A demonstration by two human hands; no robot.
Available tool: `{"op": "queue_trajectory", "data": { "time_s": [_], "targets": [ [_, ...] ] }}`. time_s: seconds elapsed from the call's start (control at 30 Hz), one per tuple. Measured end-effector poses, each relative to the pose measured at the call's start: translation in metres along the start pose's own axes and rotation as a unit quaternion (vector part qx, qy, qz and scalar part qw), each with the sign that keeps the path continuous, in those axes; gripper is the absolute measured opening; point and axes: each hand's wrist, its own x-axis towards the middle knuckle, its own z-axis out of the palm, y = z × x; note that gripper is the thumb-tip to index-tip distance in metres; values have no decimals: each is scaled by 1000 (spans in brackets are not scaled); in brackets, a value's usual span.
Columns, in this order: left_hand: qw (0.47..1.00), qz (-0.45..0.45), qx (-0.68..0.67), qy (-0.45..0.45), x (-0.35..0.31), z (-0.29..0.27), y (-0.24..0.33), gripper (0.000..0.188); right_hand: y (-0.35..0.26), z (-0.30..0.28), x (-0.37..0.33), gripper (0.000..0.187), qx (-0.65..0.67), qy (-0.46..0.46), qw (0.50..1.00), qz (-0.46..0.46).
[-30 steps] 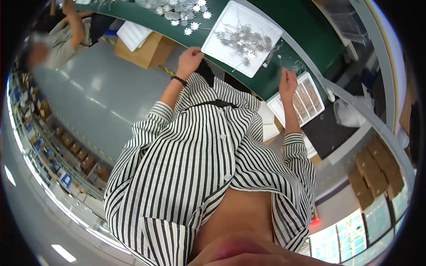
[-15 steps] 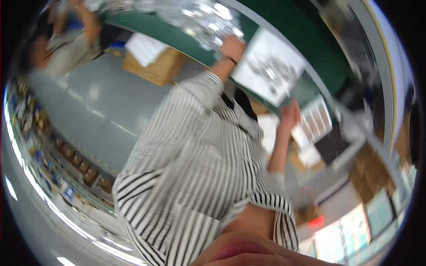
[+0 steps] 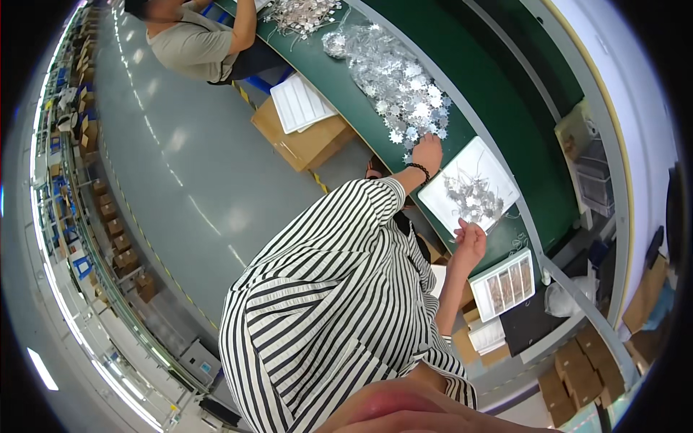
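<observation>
My left hand (image 3: pixel 427 153), with a dark bead bracelet at the wrist, reaches to the near end of a long heap of silver snowflake-shaped pieces (image 3: pixel 411 90) on the green table. Its fingers are drawn together against the heap; whatever they grip is hidden. To the right, my right hand (image 3: pixel 471 243) is closed in a pinch at the near corner of a white tray (image 3: pixel 445 180). Something too small to name is at its fingertips. Inside the tray lies a pile of silver pieces with thin strings (image 3: pixel 476 200).
A divided white box (image 3: pixel 503 286) with brownish contents stands to the right. Beyond the heap lie more small pieces (image 3: pixel 303 16). Across the table's far side runs a grey metal bar (image 3: pixel 476 119). At the left, a co-worker (image 3: pixel 195 47) works near a cardboard box (image 3: pixel 289 141) bearing a white tray.
The view has turned and sharpened, so the table and both hands appear lower in it. My left hand stays by the silver heap, my right hand beside the white tray, its fingers now pinched.
</observation>
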Motion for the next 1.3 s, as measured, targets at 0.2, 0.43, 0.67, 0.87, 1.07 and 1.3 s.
{"op": "queue_trajectory", "data": {
  "time_s": [0.2,0.43,0.67,0.87,1.07,1.3],
  "targets": [
    [996,24,-79,-28,-15,-45,15,22,-8,5,7,11,-27,-58,998,-27],
    [797,-72,-592,-97,-79,-186,50,29,-54,39,-4,13,36,-111,990,-77],
    [800,-80,-582,-122,-98,-253,71,28,-82,58,-18,11,-17,-152,978,-143],
    [832,-22,-545,-97,-105,-263,74,28,-78,61,-20,9,-10,-149,973,-179],
    [863,17,-498,-84,-113,-265,78,28,-73,60,-22,6,-61,-92,945,-308],
    [892,117,-429,-81,-109,-267,76,28,-66,58,-9,8,-131,-46,851,-506]
  ]
}}
